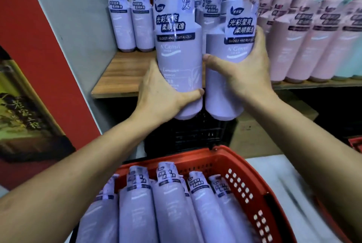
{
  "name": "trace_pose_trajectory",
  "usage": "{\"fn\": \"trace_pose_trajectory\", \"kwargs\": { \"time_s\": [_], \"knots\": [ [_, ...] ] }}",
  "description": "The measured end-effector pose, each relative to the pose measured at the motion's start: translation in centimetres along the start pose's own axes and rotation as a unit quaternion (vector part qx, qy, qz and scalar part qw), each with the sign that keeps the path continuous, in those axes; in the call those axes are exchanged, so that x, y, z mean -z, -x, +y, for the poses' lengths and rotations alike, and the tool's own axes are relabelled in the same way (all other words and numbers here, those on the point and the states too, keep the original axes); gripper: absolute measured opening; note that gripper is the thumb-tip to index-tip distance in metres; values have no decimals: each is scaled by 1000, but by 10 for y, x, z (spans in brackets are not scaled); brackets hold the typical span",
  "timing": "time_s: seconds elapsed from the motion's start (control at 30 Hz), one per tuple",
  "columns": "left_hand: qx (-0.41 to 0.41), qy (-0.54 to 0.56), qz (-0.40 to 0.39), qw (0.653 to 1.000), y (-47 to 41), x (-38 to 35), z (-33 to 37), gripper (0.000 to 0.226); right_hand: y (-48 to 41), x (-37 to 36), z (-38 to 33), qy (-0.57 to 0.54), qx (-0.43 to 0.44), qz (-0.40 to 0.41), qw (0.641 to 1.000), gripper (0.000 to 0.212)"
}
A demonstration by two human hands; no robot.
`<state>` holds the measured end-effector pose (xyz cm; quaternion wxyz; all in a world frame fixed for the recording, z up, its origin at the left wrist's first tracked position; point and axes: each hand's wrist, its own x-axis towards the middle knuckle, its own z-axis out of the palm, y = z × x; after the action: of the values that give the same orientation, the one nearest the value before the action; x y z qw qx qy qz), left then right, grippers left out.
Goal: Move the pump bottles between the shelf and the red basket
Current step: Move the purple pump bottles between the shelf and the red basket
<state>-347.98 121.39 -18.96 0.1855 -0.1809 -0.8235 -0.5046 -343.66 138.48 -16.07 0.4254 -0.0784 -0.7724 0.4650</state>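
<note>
Wooden shelf (121, 78), pink bottles (299, 46); black crate (186, 135) behind hands (162, 94) round lilac bottles (179, 56)

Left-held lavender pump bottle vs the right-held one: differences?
The left-held lavender plastic pump bottle sits higher than the right-held lavender plastic pump bottle. The left hand grips its bottle near the base. The right hand wraps its bottle mid-body, partly covering the label. Both are roughly upright, side by side, with the same colour and label.
</note>
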Motion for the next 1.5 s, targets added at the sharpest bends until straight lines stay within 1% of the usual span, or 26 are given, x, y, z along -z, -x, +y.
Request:
{"fn": "trace_pose_trajectory", "kwargs": {
  "time_s": [0.1,0.23,0.33,0.43,0.5,0.57,0.67,0.73,0.87,1.03,1.17,1.23,1.27,1.37,1.43,1.47,1.5],
  "knots": [
    [34,18,-31,999,24,-10,2,104,28,15,21,-11,-30,-6,999,88],
    [83,63,-67,992,64,-24,-11,104,81,35,68,-18,-105,-8,994,83],
    [119,93,-110,982,89,-39,-23,99,109,43,93,26,-176,-46,983,80],
    [154,90,-124,976,108,-44,-30,94,118,48,103,90,-213,-96,968,75],
    [160,82,-135,974,117,-46,-32,90,115,53,105,156,-240,-151,946,80],
    [156,65,-145,975,121,-45,-33,86,113,56,108,220,-266,-237,908,86],
    [161,40,-156,974,125,-44,-33,85,121,56,112,305,-283,-361,835,80],
    [175,34,-161,971,128,-43,-35,83,130,53,120,324,-285,-396,810,77],
    [213,24,-172,961,136,-41,-40,85,151,47,139,338,-279,-401,804,92],
    [235,4,-185,954,145,-37,-45,84,167,37,162,374,-293,-436,765,109],
    [244,-12,-193,950,149,-35,-49,86,176,34,182,380,-304,-456,745,108],
    [249,-17,-197,948,150,-35,-50,86,181,35,191,390,-310,-459,736,113],
    [253,-20,-199,947,151,-34,-51,84,184,36,195,394,-309,-455,737,115],
    [265,-33,-210,940,153,-35,-51,79,186,39,202,401,-283,-455,743,113],
    [271,-46,-226,935,154,-37,-52,78,182,40,200,404,-274,-469,736,108],
    [272,-53,-233,932,154,-39,-52,78,177,41,197,414,-263,-470,734,104],
    [274,-59,-240,930,155,-41,-52,78,170,42,193,425,-244,-458,742,94]
  ]
}}
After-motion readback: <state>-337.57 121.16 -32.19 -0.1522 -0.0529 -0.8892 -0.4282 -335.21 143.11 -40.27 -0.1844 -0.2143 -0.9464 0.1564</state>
